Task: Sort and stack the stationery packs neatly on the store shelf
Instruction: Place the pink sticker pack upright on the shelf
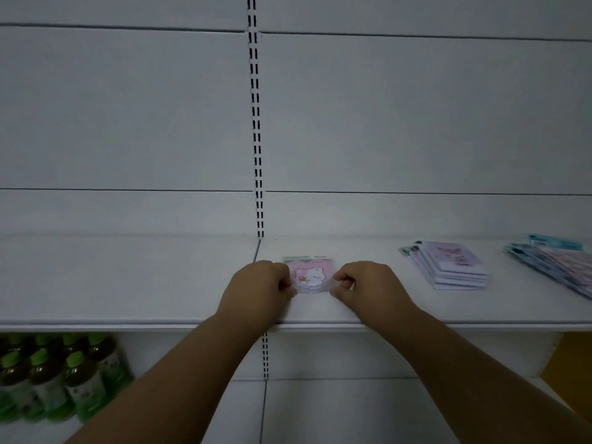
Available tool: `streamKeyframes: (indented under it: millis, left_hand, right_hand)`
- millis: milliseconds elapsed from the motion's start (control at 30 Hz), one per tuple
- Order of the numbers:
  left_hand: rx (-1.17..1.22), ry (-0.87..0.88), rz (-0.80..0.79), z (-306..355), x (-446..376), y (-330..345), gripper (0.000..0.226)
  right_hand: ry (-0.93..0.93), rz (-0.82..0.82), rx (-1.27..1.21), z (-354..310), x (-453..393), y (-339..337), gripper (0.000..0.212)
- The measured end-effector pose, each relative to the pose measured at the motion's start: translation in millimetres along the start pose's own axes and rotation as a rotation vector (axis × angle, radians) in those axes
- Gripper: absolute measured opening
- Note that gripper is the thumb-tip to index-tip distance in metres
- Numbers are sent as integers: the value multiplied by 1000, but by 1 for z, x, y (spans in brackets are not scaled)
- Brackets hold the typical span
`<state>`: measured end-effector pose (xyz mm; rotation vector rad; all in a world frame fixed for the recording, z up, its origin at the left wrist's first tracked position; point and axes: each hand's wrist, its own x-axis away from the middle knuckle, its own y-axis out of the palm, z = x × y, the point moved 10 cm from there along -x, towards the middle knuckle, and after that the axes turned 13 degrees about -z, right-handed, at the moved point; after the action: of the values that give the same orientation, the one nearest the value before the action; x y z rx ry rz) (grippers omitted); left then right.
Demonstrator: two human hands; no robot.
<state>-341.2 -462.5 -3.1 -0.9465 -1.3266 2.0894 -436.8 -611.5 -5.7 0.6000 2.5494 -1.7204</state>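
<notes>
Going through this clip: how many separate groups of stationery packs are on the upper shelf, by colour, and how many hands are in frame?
Pink pack group, held between left hand and right hand: 1
Purple stack: 1
Blue-and-pink fanned group at the right edge: 1
Hands: 2
Total: 3 groups, 2 hands

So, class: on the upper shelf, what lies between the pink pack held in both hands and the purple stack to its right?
Nothing: the head view shows bare white shelf between the pink pack and the purple stack.

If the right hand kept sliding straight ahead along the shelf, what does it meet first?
Probably only the white back wall; the right hand points past the pink pack, and the purple stack sits off to its right.
</notes>
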Motion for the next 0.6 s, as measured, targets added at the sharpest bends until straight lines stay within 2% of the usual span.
streamKeyframes:
  millis: [200,600]
  left_hand:
    - [3,6,-28,3,0,2,12]
    - [26,-21,-30,-3,-4,2,13]
  right_hand:
    - [6,-10,38,-4,4,-2,16]
    - [60,-8,-91,5,1,-1,13]
